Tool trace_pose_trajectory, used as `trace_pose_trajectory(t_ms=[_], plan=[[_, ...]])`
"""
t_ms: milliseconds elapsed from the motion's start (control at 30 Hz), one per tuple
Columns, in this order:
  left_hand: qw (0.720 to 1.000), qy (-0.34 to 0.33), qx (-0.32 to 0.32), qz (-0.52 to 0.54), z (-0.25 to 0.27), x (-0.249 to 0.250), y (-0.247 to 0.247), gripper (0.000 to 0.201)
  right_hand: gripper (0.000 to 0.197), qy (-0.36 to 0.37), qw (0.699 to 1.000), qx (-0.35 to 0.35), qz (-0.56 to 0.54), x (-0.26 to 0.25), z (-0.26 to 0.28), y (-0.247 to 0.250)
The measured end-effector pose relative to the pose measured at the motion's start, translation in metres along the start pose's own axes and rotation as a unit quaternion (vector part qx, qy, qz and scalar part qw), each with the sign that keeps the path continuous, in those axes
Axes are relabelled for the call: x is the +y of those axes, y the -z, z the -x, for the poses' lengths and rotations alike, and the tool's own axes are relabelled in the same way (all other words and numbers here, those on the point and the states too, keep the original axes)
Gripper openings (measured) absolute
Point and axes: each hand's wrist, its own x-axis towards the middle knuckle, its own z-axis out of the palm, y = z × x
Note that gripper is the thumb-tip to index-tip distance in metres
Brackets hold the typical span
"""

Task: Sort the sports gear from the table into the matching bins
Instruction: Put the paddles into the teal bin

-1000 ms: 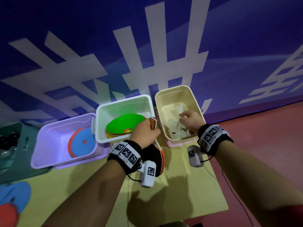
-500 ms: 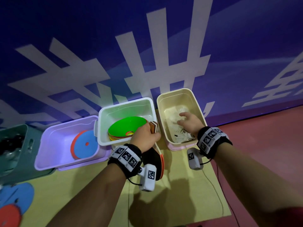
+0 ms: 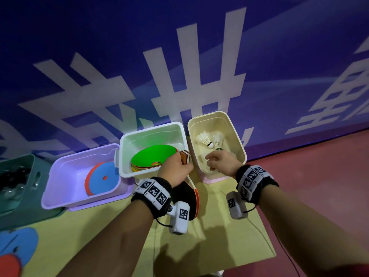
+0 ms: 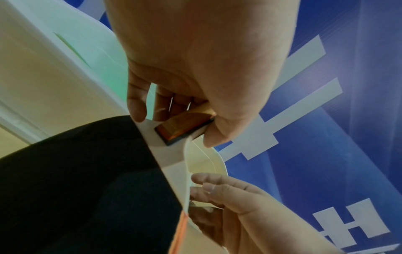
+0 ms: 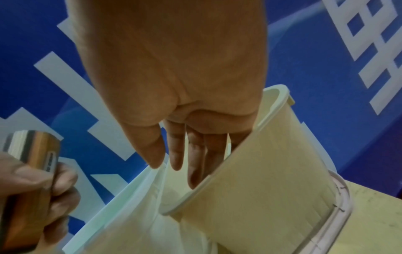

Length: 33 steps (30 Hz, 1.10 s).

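Shuttlecocks (image 3: 211, 141) lie in the cream bin (image 3: 238, 136) in the head view, the right hand (image 3: 220, 162) empty and loose-fingered above its near end. Left wrist view: the left hand (image 4: 195, 68) grips the paddle (image 4: 82, 180) by its handle. Right wrist view: straight fingers (image 5: 196, 163) hang inside the bin.

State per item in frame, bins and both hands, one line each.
left hand: grips table tennis paddle by the handle
right hand: open, empty, over cream bin
shuttlecocks: two, lying in cream bin
white bin: holds stacked disc cones
purple bin: holds flat blue disc
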Motion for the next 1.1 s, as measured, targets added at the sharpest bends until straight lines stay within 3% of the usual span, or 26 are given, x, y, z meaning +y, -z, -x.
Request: trace_pose_trajectory(t_ms=[300,433,533,767,867,933,1033,1100], plan=[[1.0,-0.018,0.017,0.0,0.03,-0.021,0.014,0.021,0.021,0.088,0.994,0.06,-0.005,-0.038,0.031,-0.015],[0.998,-0.05,0.037,0.001,0.052,-0.036,0.03,0.032,0.021,0.156,0.987,0.042,-0.025,-0.089,0.063,-0.029],[0.995,-0.073,0.073,-0.012,0.079,-0.053,0.048,0.024,0.024,0.205,0.979,0.006,-0.02,-0.132,0.092,-0.056],[0.989,-0.099,0.112,-0.025,0.177,-0.141,0.103,0.033,0.027,0.301,0.948,-0.071,0.07,-0.204,0.157,-0.173],[0.989,-0.074,0.123,-0.041,0.233,-0.192,0.125,0.004,0.03,0.333,0.932,-0.1,0.106,-0.224,0.187,-0.237],[0.989,-0.062,0.134,-0.032,0.271,-0.229,0.135,0.014,0.032,0.357,0.917,-0.122,0.128,-0.236,0.205,-0.281],[0.983,-0.035,0.177,-0.021,0.327,-0.283,0.149,0.009,0.032,0.385,0.899,-0.151,0.145,-0.256,0.234,-0.346],[0.977,0.003,0.213,0.007,0.36,-0.317,0.16,0.015,0.03,0.395,0.895,-0.149,0.142,-0.27,0.251,-0.388]])
